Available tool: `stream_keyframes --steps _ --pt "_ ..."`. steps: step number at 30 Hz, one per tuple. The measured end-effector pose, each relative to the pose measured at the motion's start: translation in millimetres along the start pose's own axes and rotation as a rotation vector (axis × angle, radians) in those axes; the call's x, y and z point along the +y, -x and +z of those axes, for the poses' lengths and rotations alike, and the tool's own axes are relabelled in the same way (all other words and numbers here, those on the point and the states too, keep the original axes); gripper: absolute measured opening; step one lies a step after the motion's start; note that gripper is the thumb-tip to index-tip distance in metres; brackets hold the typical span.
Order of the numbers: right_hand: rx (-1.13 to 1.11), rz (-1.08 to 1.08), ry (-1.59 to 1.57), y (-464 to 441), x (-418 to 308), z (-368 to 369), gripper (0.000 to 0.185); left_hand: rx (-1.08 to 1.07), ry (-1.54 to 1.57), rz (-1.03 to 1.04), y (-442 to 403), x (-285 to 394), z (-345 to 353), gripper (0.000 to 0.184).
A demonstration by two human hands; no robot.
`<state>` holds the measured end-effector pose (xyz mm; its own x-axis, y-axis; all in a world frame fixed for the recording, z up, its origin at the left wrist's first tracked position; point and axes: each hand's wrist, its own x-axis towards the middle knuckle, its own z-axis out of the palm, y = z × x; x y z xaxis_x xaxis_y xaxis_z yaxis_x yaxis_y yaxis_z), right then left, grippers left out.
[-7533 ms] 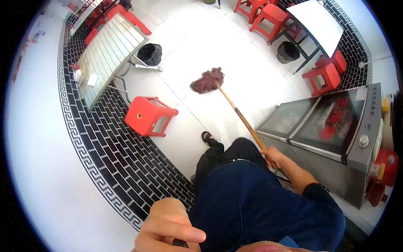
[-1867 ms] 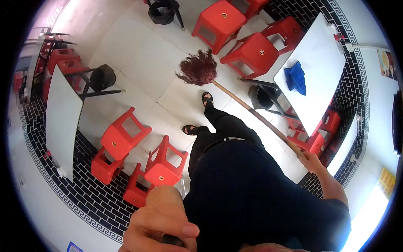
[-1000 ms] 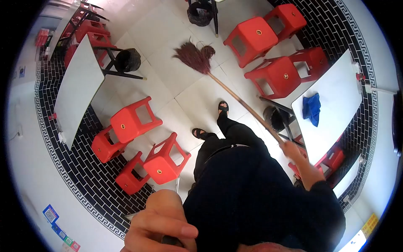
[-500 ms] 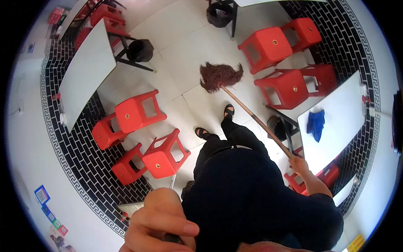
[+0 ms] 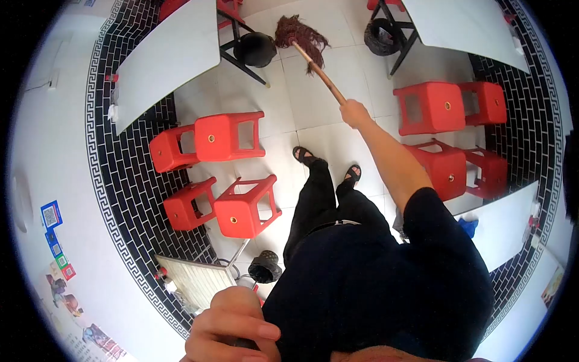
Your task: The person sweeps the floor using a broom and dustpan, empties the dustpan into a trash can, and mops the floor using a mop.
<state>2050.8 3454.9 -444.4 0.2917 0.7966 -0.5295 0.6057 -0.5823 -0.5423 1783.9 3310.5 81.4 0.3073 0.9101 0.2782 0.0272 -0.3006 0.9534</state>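
Observation:
My right hand (image 5: pixel 356 113) is closed around the wooden handle of a mop (image 5: pixel 322 78), with the arm stretched out in front of me. The mop's dark reddish-brown string head (image 5: pixel 300 37) rests on the tiled floor at the top of the view, beside a black bin (image 5: pixel 255 49) under the left table. Close to the camera at the bottom, my left hand (image 5: pixel 232 329) has its fingers curled. Something dark shows between those fingers, too hidden to name.
Red plastic stools (image 5: pixel 228 137) stand along the left wall, and more red stools (image 5: pixel 431 108) along the right. White tables (image 5: pixel 175 57) reach out from both walls. Another black bin (image 5: pixel 381 37) is at upper right. A blue cloth (image 5: pixel 467 227) lies on the right-hand table.
My right hand has swung forward and left with the mop, and its head has slid further away toward the left bin. My feet have shifted; the left hand stays curled.

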Motion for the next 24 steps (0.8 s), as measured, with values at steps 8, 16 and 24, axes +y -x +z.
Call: stream_keyframes --steps 8,16,24 --pt "-0.052 0.021 0.209 74 52 34 0.026 0.026 0.229 0.105 -98 -50 -84 0.03" --pt "-0.054 0.555 0.089 277 67 6 0.04 -0.004 0.228 0.142 -220 -80 -148 0.038" --pt "-0.014 0.412 0.047 19 -5 -18 0.04 0.04 0.115 0.127 -341 -133 -149 0.055"
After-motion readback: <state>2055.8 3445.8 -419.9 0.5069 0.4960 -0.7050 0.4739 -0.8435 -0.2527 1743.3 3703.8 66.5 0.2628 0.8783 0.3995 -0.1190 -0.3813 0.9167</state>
